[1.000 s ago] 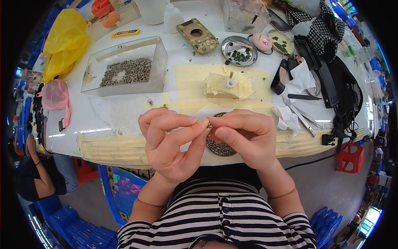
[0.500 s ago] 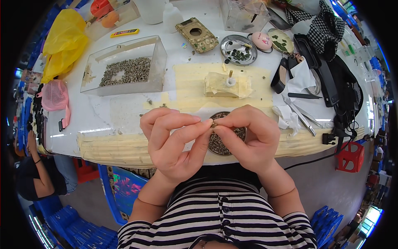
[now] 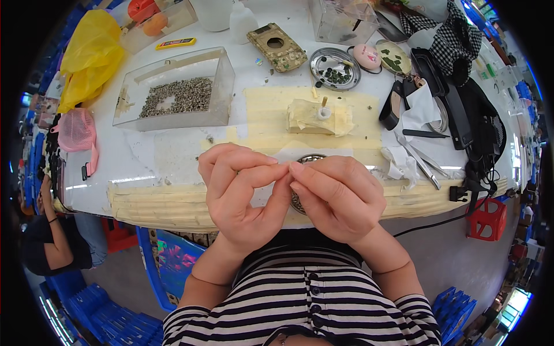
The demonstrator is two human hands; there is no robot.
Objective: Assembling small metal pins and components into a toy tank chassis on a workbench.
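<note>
My left hand (image 3: 245,199) and my right hand (image 3: 345,199) meet fingertip to fingertip above the table's front edge. Each is closed in a pinch of thumb and forefinger. The small metal piece seen between them a moment ago is now hidden by the fingertips. Beneath my right hand stands a round dish (image 3: 312,156) of small metal pieces, largely covered by the hand. Beyond my hands, a tape-wrapped block (image 3: 306,124) carries a small white cup with a short stick upright in it.
A clear box (image 3: 222,95) at left holds many small metal pieces. Farther back are a camouflage-patterned case (image 3: 277,49) and a round metal tray (image 3: 312,69) with dark green bits. Tweezers (image 3: 424,164) and white tissue (image 3: 399,167) lie at right. Another person (image 3: 55,242) sits at far left.
My right fingers have turned and closed over the small piece, hiding it and more of the dish. My left hand has barely moved. The view has shifted slightly.
</note>
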